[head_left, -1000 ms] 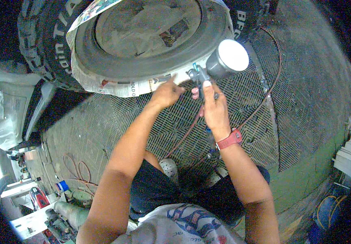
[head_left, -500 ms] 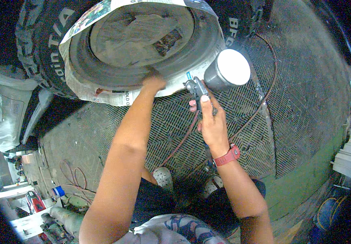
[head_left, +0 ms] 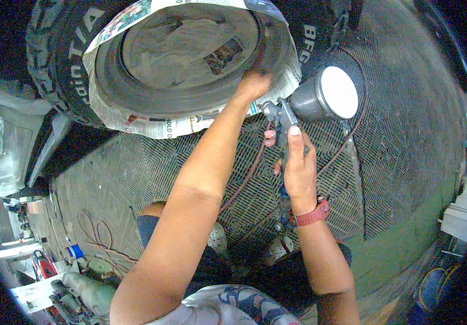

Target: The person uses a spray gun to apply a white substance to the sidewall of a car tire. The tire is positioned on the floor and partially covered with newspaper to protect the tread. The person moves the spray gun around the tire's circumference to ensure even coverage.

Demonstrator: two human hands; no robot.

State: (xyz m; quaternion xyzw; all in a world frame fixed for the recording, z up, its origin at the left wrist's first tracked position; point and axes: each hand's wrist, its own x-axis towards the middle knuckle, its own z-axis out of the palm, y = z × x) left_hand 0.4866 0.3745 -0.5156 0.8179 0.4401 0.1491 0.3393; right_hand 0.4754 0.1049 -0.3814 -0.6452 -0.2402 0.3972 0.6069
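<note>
A large off-road tyre (head_left: 54, 59) lies ahead of me, its sidewall masked with newspaper (head_left: 152, 122) around a dark rim (head_left: 184, 54). My left hand (head_left: 252, 84) reaches forward and rests on the rim's right inner edge, fingers pressed on it. My right hand (head_left: 295, 162), with a red wristband, grips the handle of a grey spray gun (head_left: 282, 116). The gun's metal cup with a white lid (head_left: 328, 97) sits to the right of the tyre, its nozzle close to my left hand.
A reddish air hose (head_left: 352, 124) runs from the gun across the metal grate floor (head_left: 406, 141). More hose (head_left: 98, 238) coils at lower left near a blue can (head_left: 73, 252). Masked car bodywork (head_left: 6, 146) stands at left. A green strip (head_left: 406, 244) borders the grate.
My left hand has moved from the newspaper edge up and right onto the rim. The spray gun has shifted slightly right, and my view has come closer to the tyre.
</note>
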